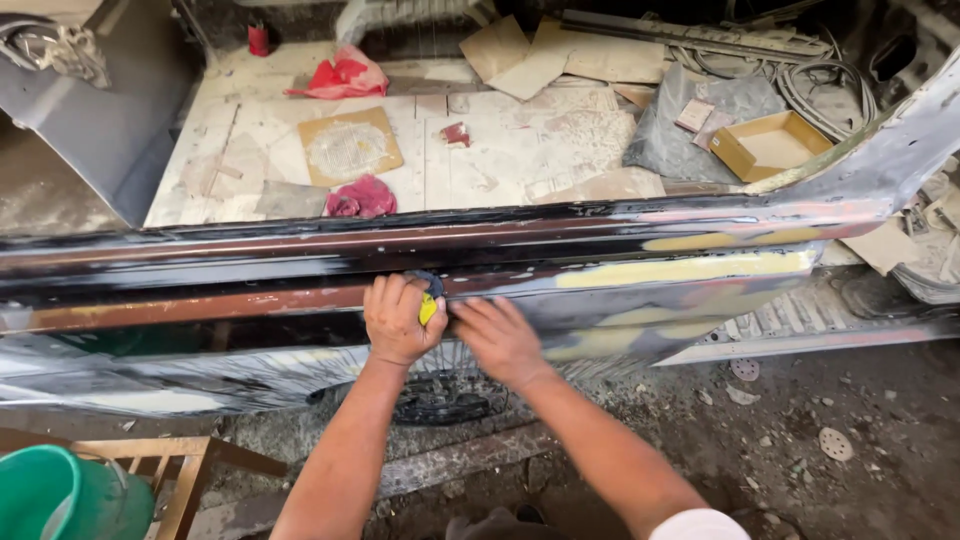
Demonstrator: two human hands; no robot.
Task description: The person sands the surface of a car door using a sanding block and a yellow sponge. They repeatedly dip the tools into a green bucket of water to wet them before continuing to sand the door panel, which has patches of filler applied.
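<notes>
Sanding block [428,305] pressed by both hands [400,320] against sanded car panel [640,290].

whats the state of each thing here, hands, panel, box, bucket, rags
left hand: closed on a yellow-and-black sanding block, pressed to the panel
right hand: open, flat on the panel
car body panel: paint sanded, yellow filler patches
cardboard box: open, looks empty
green bucket: upright
red rags: crumpled

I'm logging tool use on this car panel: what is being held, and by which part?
The left hand grips a small yellow-and-dark sanding pad around its lower end, pressing it on the car body panel. The right hand lies flat on the panel, holding nothing.
</notes>
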